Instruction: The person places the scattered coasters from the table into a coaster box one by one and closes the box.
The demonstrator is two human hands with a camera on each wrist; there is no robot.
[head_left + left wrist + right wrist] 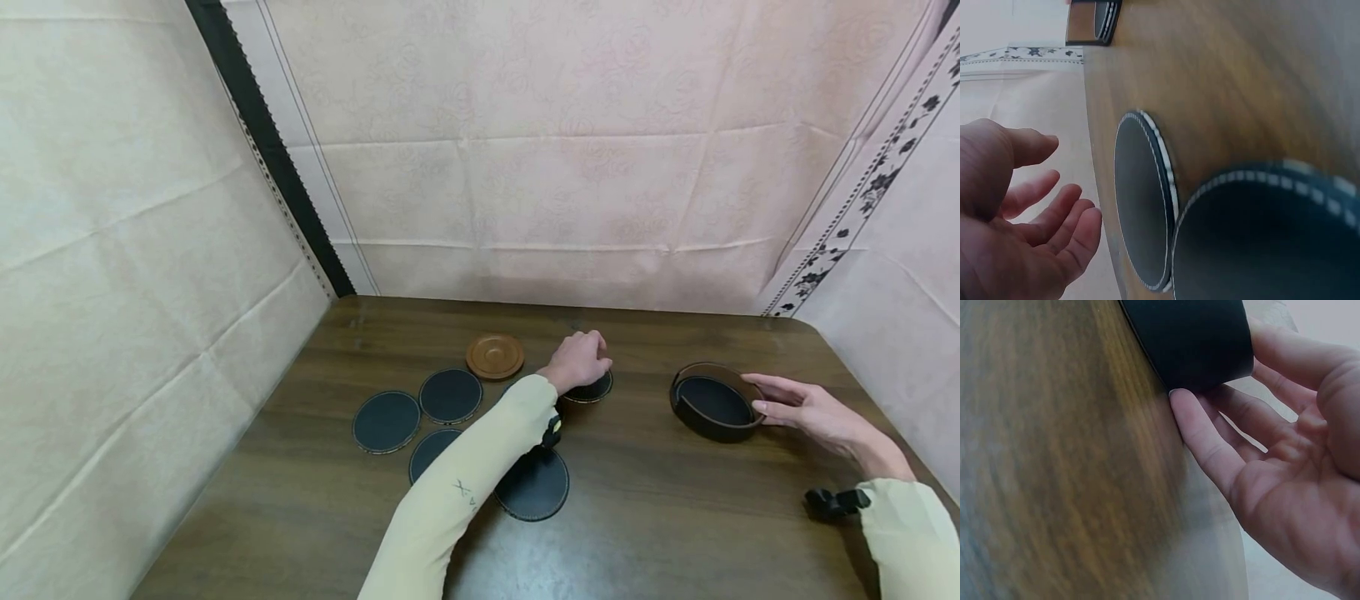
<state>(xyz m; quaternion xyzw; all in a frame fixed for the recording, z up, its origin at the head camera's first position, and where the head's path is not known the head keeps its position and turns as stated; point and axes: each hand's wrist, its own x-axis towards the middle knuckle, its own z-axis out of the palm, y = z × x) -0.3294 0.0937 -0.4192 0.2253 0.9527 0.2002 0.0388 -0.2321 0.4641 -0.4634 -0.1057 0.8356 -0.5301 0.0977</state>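
My left hand (579, 362) hovers over a dark round coaster (591, 392) edged with pale stitching. In the left wrist view its fingers are loosely bent, with air between them and the coaster (1142, 200). At the right, my right hand (817, 412) holds the side of a round black coaster holder (716, 429) with a brown inner wall. A dark disc shows inside this holder. The right wrist view has thumb and fingers against the holder's black outer wall (1191, 344).
Several more dark coasters lie flat on the wooden table (637, 517), among them one at the far left (386, 422) and one near the front (534, 485). The left forearm covers some. A brown ringed disc (495, 357) lies behind them. Patterned cloth (562, 167) hangs around the table.
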